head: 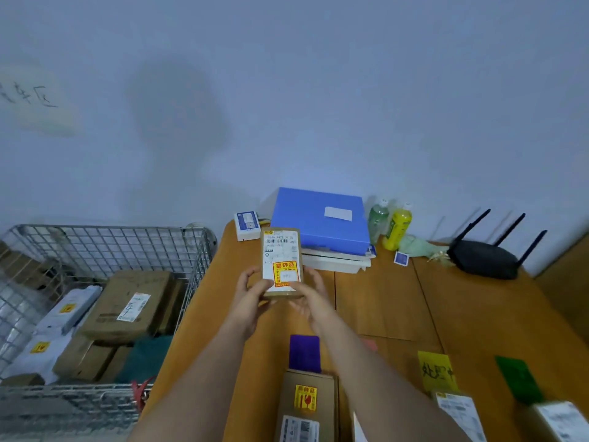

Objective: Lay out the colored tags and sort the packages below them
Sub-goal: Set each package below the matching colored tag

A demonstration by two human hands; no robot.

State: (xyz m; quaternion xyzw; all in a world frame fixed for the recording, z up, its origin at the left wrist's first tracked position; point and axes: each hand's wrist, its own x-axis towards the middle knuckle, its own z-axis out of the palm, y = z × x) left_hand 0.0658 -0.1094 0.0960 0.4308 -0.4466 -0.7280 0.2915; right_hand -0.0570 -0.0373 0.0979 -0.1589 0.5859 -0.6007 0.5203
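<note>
Below purple tag (304, 353), one fragile-stickered box (306, 406) already placed. Both hands, left (251, 298) and right (310, 298), gripping small labelled carton (281, 261); label being read, probably. Next: matching tag's column.

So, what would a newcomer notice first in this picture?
First, the small brown package with its yellow-red sticker, held up at centre by the left hand and right hand. Then the purple tag, yellow tag and green tag on the table, and the wire cart at left.

易碎品 on held package's yellow sticker (286, 273), 处理中 on yellow tag (437, 371)
</note>
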